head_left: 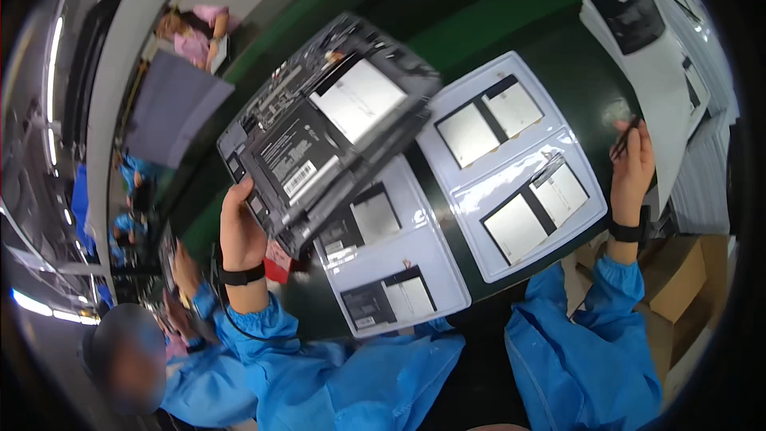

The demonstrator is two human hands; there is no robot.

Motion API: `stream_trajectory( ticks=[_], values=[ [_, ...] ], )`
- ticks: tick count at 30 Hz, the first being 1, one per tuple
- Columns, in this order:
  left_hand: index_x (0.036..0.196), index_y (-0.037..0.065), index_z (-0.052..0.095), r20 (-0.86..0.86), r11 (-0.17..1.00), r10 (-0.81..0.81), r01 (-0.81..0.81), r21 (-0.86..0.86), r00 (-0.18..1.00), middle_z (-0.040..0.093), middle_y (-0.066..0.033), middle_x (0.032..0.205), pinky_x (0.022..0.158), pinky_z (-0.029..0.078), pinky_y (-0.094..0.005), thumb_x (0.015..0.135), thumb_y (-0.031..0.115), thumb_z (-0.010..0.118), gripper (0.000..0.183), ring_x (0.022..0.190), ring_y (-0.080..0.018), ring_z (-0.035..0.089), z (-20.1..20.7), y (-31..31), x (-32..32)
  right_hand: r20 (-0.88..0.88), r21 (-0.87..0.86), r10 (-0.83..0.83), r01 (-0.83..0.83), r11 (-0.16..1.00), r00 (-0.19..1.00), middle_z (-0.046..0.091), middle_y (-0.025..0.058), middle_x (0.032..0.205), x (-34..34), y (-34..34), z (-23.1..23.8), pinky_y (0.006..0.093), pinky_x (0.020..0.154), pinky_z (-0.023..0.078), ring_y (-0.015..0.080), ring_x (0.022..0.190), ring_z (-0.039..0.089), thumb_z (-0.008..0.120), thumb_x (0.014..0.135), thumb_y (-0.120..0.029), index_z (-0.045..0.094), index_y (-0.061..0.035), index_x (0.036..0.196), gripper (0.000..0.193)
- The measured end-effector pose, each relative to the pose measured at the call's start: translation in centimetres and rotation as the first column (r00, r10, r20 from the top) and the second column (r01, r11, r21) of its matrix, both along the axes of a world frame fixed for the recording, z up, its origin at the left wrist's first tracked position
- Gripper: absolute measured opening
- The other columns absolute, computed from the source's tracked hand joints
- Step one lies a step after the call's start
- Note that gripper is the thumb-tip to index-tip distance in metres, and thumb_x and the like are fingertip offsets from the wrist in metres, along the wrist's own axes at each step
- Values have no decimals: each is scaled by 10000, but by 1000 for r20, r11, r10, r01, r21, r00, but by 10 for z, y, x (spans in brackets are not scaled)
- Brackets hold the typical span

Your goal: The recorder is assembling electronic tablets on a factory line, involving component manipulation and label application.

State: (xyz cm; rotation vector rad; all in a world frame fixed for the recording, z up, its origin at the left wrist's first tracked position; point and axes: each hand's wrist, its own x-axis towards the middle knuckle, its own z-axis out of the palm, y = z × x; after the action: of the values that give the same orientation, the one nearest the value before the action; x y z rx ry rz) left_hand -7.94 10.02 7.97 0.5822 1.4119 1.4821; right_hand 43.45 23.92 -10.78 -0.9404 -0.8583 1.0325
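My left hand (242, 227) grips the near left corner of an opened black device casing (351, 172), which is tilted up above the bench. A black labelled battery (299, 156) and a silver-white flat pack (361, 100) sit inside it. On the right, my right hand (633, 166) is raised beside the bench edge, its fingers closed around a slim black tool whose exact kind is unclear. Between my hands, a pale plastic tray (471, 227) carries silver packs (515, 230) with dark strips. Partly beneath the casing, a second pale tray (448, 275) bears black and silver packs (409, 297).
Green matting covers the bench (542, 28). White sheets (694, 168) are piled at the right, above a cardboard box (678, 279). Something red (278, 262) lies below the casing. Close on my left works a person in blue (203, 387); another in pink (195, 40) is across.
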Motion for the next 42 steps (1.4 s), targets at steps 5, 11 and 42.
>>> stream_trajectory(
  ticks=[5,11,42],
  values=[
    [1417,-30,464,40,999,23,-21,-50,999,627,-149,1312,1012,512,-371,850,116,656,617,1197,-238,629,-60,-82,58,-129,191,328,-302,934,936,576,23,1052,-18,-45,37,234,706,406,72,765,473,629,1019,-189,524,-27,1343,377],
    [1473,-43,386,271,944,-159,227,-240,949,598,-146,1359,1013,498,-339,866,37,692,685,1211,-212,611,-111,-113,120,161,158,564,-585,795,810,563,107,914,-73,-65,77,252,565,510,166,701,603,795,882,-228,602,36,1093,389],
    [1112,40,688,127,995,-89,83,50,988,657,-149,1183,795,535,-451,836,224,741,336,872,-285,583,58,-113,191,246,-30,609,-623,782,754,649,163,997,-107,-111,78,262,641,533,176,763,627,717,861,6,657,46,1100,250]
  ],
)
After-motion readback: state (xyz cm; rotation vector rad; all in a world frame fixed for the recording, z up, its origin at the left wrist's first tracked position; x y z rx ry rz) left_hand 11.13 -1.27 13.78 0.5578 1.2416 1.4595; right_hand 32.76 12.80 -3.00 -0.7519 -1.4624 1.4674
